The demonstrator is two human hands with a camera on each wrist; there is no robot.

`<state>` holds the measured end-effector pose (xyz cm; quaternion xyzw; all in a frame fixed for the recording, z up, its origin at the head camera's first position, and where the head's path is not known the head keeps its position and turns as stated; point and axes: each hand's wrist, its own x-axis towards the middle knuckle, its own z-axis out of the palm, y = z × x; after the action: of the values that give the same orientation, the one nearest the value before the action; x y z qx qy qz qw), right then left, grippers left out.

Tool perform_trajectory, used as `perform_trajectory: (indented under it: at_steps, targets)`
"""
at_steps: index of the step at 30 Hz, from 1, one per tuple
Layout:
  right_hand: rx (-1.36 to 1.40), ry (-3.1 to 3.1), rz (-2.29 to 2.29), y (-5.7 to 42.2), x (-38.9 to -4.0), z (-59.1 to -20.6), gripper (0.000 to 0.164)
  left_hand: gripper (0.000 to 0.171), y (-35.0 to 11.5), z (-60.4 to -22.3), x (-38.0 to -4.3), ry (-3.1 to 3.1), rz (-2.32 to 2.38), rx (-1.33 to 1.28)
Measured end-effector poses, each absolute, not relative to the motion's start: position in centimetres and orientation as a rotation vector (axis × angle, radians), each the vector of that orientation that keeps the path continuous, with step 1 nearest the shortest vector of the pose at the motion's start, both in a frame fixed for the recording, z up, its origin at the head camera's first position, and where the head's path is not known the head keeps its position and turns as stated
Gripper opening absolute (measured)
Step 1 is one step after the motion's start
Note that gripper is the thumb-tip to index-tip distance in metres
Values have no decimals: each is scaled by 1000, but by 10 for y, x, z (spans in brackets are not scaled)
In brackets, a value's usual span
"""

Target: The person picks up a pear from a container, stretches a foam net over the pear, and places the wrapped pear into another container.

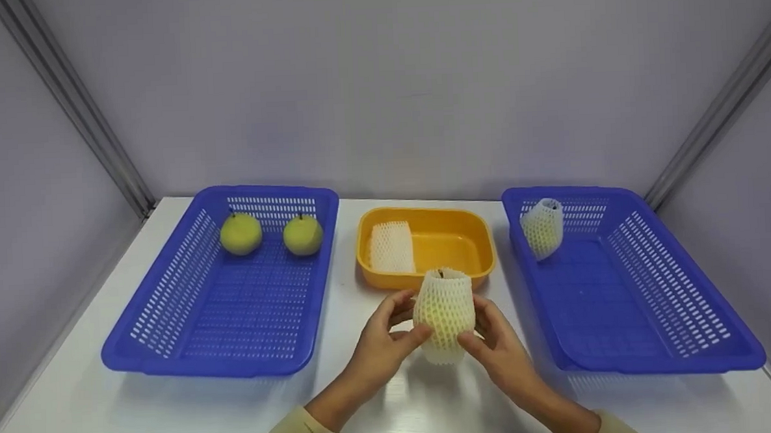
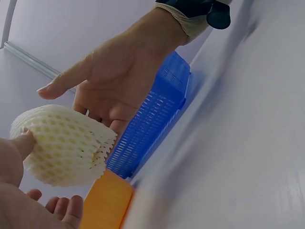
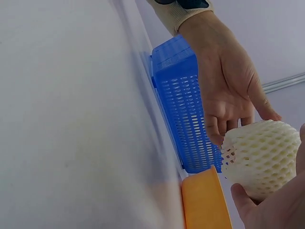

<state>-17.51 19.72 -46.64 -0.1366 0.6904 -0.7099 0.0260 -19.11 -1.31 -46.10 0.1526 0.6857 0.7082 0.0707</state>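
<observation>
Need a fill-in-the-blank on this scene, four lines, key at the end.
1. The held fruit, between left hand and right hand, wears a foam net coloured ____.
2. The left-side basket holds ____ bare fruits.
3. The other netted fruit sits in a basket on the head view's ____ side.
4. The orange tub stands between two baskets coloured ____.

Missing words: white; two; right; blue.

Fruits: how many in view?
4: two bare fruits in the left blue basket, a netted fruit between the left grip and right grip, another netted fruit in the right blue basket.
</observation>
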Motion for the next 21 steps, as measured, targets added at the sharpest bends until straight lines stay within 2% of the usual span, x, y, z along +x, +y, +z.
perform_trajectory:
  at_steps: [4, 13, 21]
  targets:
    - [-395, 2119, -2138, 196, -176, -468, 61, 73, -12, -462, -191, 1963, 2126, 532]
    - [-302, 2154, -2129, 198, -178, -464, 51, 63, -13, -464, -192, 2056, 2151, 526]
    - [-408, 2078, -2120, 197, -176, -464, 84, 75, -15, -458, -192, 2004, 2041, 646]
